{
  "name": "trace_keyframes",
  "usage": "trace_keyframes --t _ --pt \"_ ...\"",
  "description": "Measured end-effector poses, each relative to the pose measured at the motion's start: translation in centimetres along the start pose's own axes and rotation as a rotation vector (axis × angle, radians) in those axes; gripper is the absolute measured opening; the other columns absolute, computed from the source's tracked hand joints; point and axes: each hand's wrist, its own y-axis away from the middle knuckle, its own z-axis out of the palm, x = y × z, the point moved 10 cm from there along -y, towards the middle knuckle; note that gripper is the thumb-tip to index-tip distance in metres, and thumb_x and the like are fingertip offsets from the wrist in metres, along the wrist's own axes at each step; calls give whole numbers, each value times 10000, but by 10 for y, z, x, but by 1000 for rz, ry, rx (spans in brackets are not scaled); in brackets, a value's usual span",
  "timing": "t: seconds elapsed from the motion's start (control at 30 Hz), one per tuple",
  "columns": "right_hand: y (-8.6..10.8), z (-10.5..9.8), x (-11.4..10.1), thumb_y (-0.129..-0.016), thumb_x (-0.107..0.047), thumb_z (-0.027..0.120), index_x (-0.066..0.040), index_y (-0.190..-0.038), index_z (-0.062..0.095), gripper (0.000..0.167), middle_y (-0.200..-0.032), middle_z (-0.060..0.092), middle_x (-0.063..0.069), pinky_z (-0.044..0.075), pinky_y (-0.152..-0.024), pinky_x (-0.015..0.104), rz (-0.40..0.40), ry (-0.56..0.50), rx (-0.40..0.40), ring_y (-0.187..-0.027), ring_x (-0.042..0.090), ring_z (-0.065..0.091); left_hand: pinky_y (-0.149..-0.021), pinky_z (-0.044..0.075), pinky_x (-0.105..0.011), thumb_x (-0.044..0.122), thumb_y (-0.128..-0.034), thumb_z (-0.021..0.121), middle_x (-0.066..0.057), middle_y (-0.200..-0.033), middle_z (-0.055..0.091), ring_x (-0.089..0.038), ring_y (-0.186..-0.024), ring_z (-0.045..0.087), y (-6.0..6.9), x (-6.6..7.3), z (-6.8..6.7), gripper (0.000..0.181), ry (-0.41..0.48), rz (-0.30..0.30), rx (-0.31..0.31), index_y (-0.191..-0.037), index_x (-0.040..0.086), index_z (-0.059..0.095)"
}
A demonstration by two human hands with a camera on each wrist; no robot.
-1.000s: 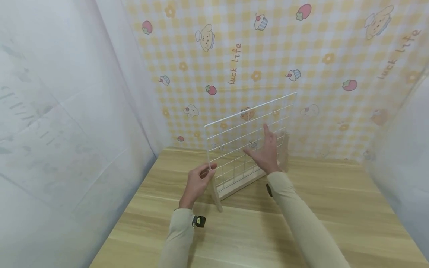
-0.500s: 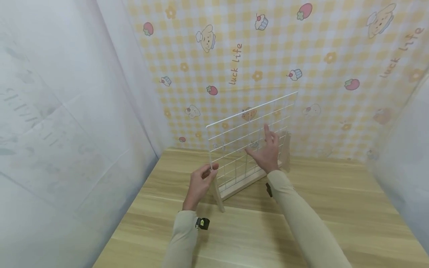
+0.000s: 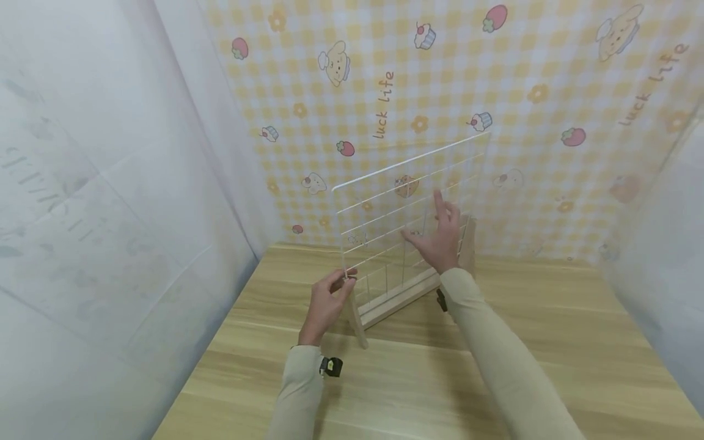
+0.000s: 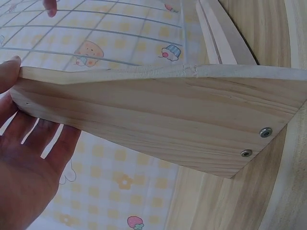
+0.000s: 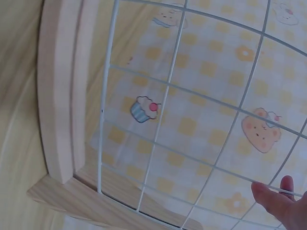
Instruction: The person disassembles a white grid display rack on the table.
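Observation:
A white wire grid panel (image 3: 404,163) stands upright between the two end boards of a wooden stand. Its lower edge sits above the stand's grooved base rail (image 3: 398,302); a gap shows there in the right wrist view. My left hand (image 3: 324,305) holds the upper end of the left end board (image 4: 158,108), thumb on one side and fingers on the other. My right hand (image 3: 440,241) grips the grid near its middle, with thumb (image 5: 271,197) and a fingertip at a wire. Part of that grip is hidden in every view.
The stand rests on a wood-grain table (image 3: 396,385). Behind it hangs a yellow checked cloth (image 3: 440,79) with cartoon prints. A white curtain (image 3: 110,214) closes the left side, and another pale sheet (image 3: 676,232) the right. The right end board (image 3: 467,247) stands near the cloth.
The wire grid has risen from the base rail, and my right hand has moved up with it. My left hand keeps its hold on the left end board.

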Motion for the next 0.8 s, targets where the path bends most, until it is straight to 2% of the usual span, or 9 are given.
trace_keyframes --t 0.13,0.4,0.63,0.8 --pt "-9 -5 -8 -666 -254 915 -128 -1552 368 1048 -1376 420 288 486 -894 501 9 -17 5 -1054 374 506 -1078 501 -529 275 -988 649 -110 -1267 704 -272 -1100 718 1 -1 -1 300 0 -5 -1 -1255 141 682" --pt "-28 -17 -31 -660 -233 921 -148 -1492 473 949 -1378 419 332 474 -1035 586 -61 -31 62 -1047 369 546 -1055 520 -524 309 -996 636 -80 -1223 725 -312 -1146 700 0 0 -1 285 -16 12 4 -1238 169 692" --pt "-41 -23 -42 -687 -305 906 -177 -1506 457 942 -1391 418 295 491 -984 545 -65 1 60 -1035 362 542 -1072 495 -560 297 -994 638 -72 -1256 709 -298 -1104 710 0 0 0 283 15 27 6 -1246 180 688" --pt "-50 -28 -50 -717 -336 891 -207 -1531 420 949 -1363 418 298 504 -894 476 -84 20 59 -1023 406 531 -1060 507 -554 269 -1013 612 -122 -1281 692 -313 -1173 685 0 3 1 328 4 17 1 -1291 102 657"
